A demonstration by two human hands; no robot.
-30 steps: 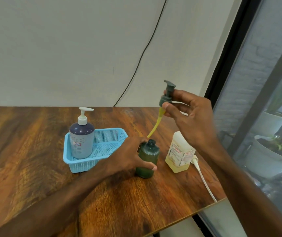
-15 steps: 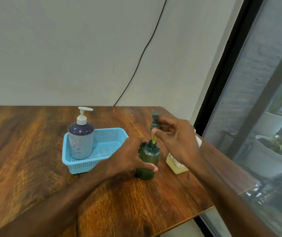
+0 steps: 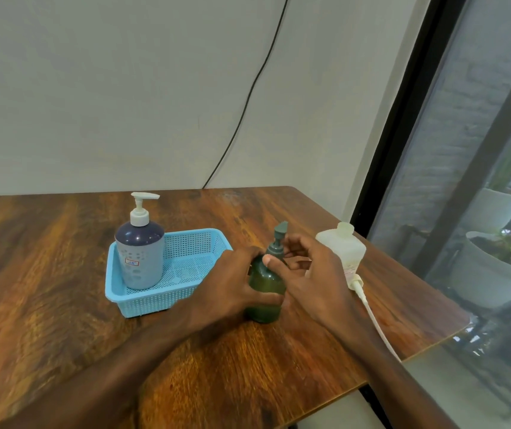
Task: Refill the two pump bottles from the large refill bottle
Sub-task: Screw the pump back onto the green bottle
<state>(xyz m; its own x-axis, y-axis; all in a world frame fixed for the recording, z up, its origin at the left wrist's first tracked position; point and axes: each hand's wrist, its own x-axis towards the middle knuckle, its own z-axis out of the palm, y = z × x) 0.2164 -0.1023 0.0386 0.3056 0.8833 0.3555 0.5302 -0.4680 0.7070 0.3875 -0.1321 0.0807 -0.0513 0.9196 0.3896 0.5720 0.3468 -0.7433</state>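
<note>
A green pump bottle (image 3: 266, 284) stands upright on the wooden table (image 3: 62, 305). My left hand (image 3: 232, 283) grips its body from the left. Its dark green pump head (image 3: 279, 239) sits in the bottle's neck, and my right hand (image 3: 307, 274) pinches the pump's collar with thumb and fingers. A blue-grey pump bottle (image 3: 139, 255) with a white pump stands in the left end of a light blue basket (image 3: 192, 267). The translucent refill bottle (image 3: 342, 249) stands behind my right hand, partly hidden.
A white cable with a plug (image 3: 368, 308) runs off the table's right edge near the refill bottle. A black cable (image 3: 248, 94) hangs down the wall. The window and potted plants (image 3: 495, 258) lie beyond the table's right edge.
My right hand has brought the pump head down from high above the table, slid its tube into the green bottle and seated it in the neck. The left hand has kept its grip.
</note>
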